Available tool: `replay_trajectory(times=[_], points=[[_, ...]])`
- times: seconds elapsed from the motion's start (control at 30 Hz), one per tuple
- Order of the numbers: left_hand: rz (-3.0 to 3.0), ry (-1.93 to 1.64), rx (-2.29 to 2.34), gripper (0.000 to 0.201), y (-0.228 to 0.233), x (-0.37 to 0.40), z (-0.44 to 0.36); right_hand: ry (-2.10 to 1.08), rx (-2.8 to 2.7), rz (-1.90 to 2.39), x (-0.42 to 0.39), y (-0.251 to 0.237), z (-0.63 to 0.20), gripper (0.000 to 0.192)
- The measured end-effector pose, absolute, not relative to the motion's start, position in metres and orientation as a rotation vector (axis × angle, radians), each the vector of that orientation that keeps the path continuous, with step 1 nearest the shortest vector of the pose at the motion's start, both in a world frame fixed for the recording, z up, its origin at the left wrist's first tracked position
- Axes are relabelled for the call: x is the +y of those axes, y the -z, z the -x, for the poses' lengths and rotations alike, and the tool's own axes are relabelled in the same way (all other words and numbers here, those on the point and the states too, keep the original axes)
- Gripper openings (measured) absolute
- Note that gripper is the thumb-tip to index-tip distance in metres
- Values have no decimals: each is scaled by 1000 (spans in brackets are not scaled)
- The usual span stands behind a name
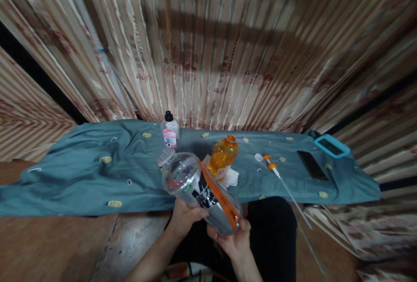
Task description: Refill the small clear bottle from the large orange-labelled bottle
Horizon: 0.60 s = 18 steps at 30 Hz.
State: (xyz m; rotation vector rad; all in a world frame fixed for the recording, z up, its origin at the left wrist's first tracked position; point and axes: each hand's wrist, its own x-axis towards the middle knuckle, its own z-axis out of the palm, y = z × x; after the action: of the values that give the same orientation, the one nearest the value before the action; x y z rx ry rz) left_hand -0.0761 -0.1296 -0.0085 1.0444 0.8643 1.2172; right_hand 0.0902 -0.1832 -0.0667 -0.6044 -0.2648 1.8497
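Note:
A large clear plastic bottle (pixel 208 193) with an orange, black and silver label is held tilted over my lap, its wide end up and to the left. My left hand (pixel 186 217) grips its side, thumb against the label. My right hand (pixel 233 239) is wrapped round the lower right end. Just behind stands an amber bottle (pixel 223 156), uncapped and partly filled, on some white tissue (pixel 232 178). An orange pump head (pixel 270 164) with a long tube lies to the right, beside a small white disc (pixel 258 157).
A clear bottle with a black cap and pink label (pixel 169 132) stands at the back. Near it lies a small clear plastic piece (pixel 165 157). On the right are a dark phone (pixel 312 165) and a blue-framed device (pixel 332 146). A green patterned cloth (pixel 81 173) covers the table; curtains hang behind.

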Motion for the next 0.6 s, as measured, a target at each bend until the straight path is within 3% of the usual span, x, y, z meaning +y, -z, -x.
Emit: replay_trajectory(times=[0.1, 0.3, 0.43, 0.6], points=[[-926, -1357, 980, 59, 10, -119, 90, -1962, -349, 527, -164, 88, -65, 61], [-875, -1485, 1232, 37, 3, -102, 123, -2151, -497, 464, -142, 109, -35, 81], [-1040, -1468, 1392, 41, 3, -87, 147, -2145, -533, 465, -148, 106, -46, 86], [-1159, -1621, 1655, 66, 21, -54, 164, -2034, -526, 579, -167, 97, -79, 69]])
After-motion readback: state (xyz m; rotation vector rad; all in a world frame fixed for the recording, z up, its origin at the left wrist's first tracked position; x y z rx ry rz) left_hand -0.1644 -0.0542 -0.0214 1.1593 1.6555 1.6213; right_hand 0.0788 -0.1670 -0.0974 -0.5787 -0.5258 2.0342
